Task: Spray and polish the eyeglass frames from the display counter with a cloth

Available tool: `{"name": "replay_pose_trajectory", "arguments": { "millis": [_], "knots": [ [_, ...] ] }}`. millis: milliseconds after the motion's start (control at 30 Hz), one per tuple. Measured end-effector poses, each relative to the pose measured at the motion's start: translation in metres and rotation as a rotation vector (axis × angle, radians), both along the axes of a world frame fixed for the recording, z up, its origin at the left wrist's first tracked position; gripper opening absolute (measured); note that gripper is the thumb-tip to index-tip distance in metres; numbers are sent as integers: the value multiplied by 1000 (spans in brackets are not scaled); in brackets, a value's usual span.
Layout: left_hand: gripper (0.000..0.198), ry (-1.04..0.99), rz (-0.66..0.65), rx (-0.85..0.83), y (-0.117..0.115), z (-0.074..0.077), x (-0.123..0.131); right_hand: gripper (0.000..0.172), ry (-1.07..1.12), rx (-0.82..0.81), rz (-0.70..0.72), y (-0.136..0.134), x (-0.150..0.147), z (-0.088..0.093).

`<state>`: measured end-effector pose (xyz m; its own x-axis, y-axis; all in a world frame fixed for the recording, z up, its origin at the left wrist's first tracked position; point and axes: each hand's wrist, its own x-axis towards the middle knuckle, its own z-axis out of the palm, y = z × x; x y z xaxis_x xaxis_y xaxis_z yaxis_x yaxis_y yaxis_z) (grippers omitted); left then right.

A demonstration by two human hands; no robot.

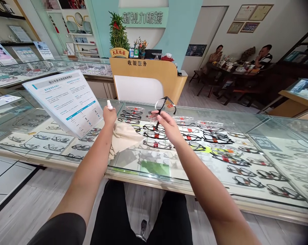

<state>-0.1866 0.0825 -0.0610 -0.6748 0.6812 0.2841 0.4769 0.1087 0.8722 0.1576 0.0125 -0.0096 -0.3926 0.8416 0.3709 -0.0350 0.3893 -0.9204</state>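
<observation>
My left hand [109,116] is wrapped around a small spray bottle, whose white cap [109,104] sticks out above the fingers. A cream cloth [125,136] lies on the glass counter just right of that wrist. Between its fingertips, my right hand [169,125] pinches a pair of black-framed eyeglasses [166,101], raised above the counter; the palm hides part of them. Beneath and around that hand, several eyeglasses with red tags [157,144] are laid out in rows.
The glass display counter [128,172] stretches across in front of me. A printed sign [67,102] stands on the left. Behind is a wooden cashier desk [146,71] with a plant [118,32]. Two people [263,56] sit at a dark table at the back right.
</observation>
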Motion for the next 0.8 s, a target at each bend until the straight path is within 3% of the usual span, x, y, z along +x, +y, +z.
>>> {"name": "replay_pose_trajectory", "arguments": {
  "millis": [133,533,700,800],
  "knots": [
    [28,-82,120,-91,0,-4,-5,54,6,0,4,1,-1,-1],
    [35,-108,129,-110,1,-8,-5,60,17,-9,4,-1,0,3],
    [63,-96,177,-28,-3,9,7,58,29,-8,12,-3,0,5],
    [68,78,245,234,-19,32,24,56,45,-4,2,-3,2,6]
  ]
}}
